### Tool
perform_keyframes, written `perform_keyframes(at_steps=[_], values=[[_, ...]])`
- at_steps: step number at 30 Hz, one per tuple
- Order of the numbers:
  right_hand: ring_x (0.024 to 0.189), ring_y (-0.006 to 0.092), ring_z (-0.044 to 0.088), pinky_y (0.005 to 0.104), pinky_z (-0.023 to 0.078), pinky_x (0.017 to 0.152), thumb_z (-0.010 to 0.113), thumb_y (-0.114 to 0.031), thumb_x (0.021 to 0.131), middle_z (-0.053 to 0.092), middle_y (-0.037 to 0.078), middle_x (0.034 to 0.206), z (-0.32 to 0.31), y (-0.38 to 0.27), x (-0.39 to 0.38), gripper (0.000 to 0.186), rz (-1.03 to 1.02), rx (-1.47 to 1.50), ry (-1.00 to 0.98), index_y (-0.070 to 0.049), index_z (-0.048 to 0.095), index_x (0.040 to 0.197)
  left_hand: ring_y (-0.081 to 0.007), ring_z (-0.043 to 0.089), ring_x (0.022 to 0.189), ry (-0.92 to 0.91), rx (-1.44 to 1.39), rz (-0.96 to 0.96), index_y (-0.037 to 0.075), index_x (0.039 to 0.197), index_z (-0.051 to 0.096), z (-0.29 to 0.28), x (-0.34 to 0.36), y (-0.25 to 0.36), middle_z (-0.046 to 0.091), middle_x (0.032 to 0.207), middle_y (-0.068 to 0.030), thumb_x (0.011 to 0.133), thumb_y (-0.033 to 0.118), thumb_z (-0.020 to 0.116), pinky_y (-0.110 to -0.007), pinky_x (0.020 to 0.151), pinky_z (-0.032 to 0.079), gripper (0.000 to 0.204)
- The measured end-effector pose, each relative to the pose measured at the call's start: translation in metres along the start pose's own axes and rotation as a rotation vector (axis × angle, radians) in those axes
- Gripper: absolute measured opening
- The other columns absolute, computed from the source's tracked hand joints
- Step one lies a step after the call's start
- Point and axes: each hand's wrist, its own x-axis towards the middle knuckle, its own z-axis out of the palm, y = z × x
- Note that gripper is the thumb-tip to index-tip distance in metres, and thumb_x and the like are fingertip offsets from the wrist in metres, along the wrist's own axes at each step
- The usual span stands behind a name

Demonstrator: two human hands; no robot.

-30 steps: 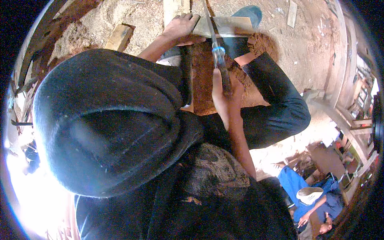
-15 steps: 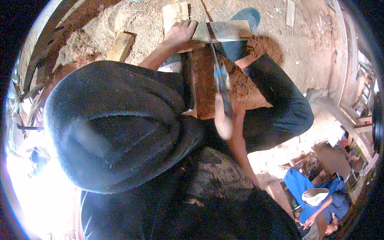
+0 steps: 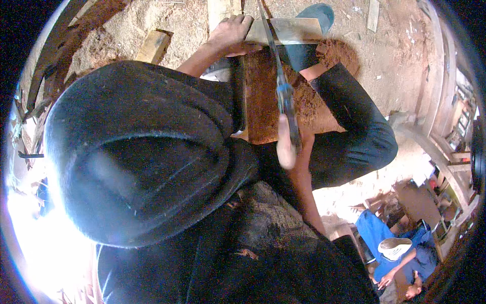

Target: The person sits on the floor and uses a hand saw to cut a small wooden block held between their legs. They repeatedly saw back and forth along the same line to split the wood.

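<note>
A person is crouching over a sawdust-strewn floor (image 3: pixel 405 76), seen from above, with the wide black hat brim (image 3: pixel 142 152) filling the left half of the view. Beyond the brim, up and to the left, a short offcut of wood (image 3: pixel 154 45) is lying loose in the sawdust. Moving rightward, the left hand (image 3: pixel 230 33) is pressing flat on a pale plank (image 3: pixel 293 30), fingers spread and closed round nothing, pinning the plank just beside the cut. Next comes the handsaw (image 3: pixel 278 81), its blade running across the plank and over a reddish board (image 3: pixel 263 96) heaped with sawdust. The right hand (image 3: pixel 287 144) is blurring as it works, its grip wrapped round the saw's blue handle. A blue-shoed foot (image 3: pixel 316 15) is bearing on the plank's right side. At lower right, well apart, another person in blue clothing (image 3: pixel 390 243) is sitting.

To saw well here, it looks wise to keep the pinning hand clear of the blade, hold the blade upright, use long even strokes, and keep weight on the plank so it is not shifting.
</note>
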Motion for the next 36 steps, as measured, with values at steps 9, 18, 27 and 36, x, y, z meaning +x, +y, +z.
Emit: perform_keyframes(at_steps=[9, 18, 27, 36], values=[[0.065, 0.0063, 0.047, 0.0277, 0.039, 0.056, 0.057, -0.022, 0.101, 0.052, -0.004, 0.068, -0.007, -0.025, -0.003, 0.025, 0.041, -0.083, -0.035, -0.002, 0.064, 0.088, -0.0405, 0.062, 0.105, -0.022, -0.014, -0.032, 0.0, 0.118, 0.049, 0.004, -0.004, 0.0, 0.061, 0.11, -0.0222, 0.075, 0.062, 0.073, -0.05, 0.092, 0.05, 0.079], [0.065, 0.0056, 0.046, 0.0287, 0.037, 0.055, 0.059, -0.023, 0.1, 0.051, -0.004, 0.066, 0.019, -0.02, 0.047, 0.028, 0.007, -0.098, -0.079, -0.004, 0.06, 0.081, -0.0393, 0.062, 0.103, 0.004, 0.037, -0.005, 0.0, 0.115, 0.05, 0.008, -0.004, 0.001, 0.061, 0.108, -0.021, 0.074, 0.064, 0.072, -0.048, 0.09, 0.051, 0.08], [0.056, 0.0093, 0.046, 0.0339, 0.04, 0.051, 0.062, -0.02, 0.098, 0.056, 0.009, 0.062, 0.028, -0.024, 0.063, 0.025, 0.013, -0.142, -0.085, -0.001, 0.062, 0.082, -0.0378, 0.061, 0.106, -0.028, 0.042, 0.0, -0.001, 0.115, 0.05, 0.003, 0.008, 0.012, 0.061, 0.109, -0.0215, 0.072, 0.062, 0.075, -0.048, 0.09, 0.051, 0.081], [0.053, 0.0156, 0.053, 0.0376, 0.043, 0.052, 0.063, -0.018, 0.097, 0.055, 0.015, 0.059, 0.007, -0.019, 0.017, 0.024, 0.011, 0.011, -0.054, -0.001, 0.06, 0.081, -0.038, 0.06, 0.107, -0.027, 0.014, -0.009, -0.002, 0.117, 0.048, -0.001, 0.0, 0.006, 0.06, 0.107, -0.0213, 0.071, 0.064, 0.076, -0.048, 0.091, 0.05, 0.085]])
